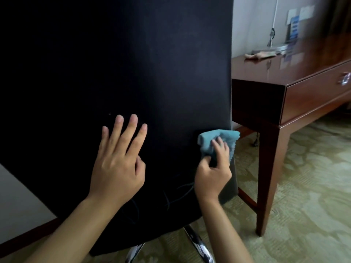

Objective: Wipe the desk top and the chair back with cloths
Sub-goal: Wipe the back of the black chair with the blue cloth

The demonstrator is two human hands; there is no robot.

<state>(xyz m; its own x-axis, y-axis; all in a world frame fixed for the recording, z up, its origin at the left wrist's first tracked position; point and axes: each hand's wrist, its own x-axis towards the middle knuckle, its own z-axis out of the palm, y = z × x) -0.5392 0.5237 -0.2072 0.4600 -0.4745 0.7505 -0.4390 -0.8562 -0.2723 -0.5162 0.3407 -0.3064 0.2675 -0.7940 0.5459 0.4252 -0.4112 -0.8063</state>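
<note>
The black chair back (117,63) fills most of the view, right in front of me. My left hand (118,160) lies flat against its lower middle, fingers spread, holding nothing. My right hand (213,173) grips a bunched blue cloth (216,141) and presses it on the chair back near its lower right edge. The glossy brown desk top (275,63) stands behind the chair on the right. A beige cloth (260,55) lies on the desk's far end.
A lamp base (275,48) and blue cards (293,27) stand at the back of the desk. The desk drawer handle (344,78) faces right. The desk leg (266,186) stands on patterned green carpet (313,196). Chrome chair legs (195,242) show below.
</note>
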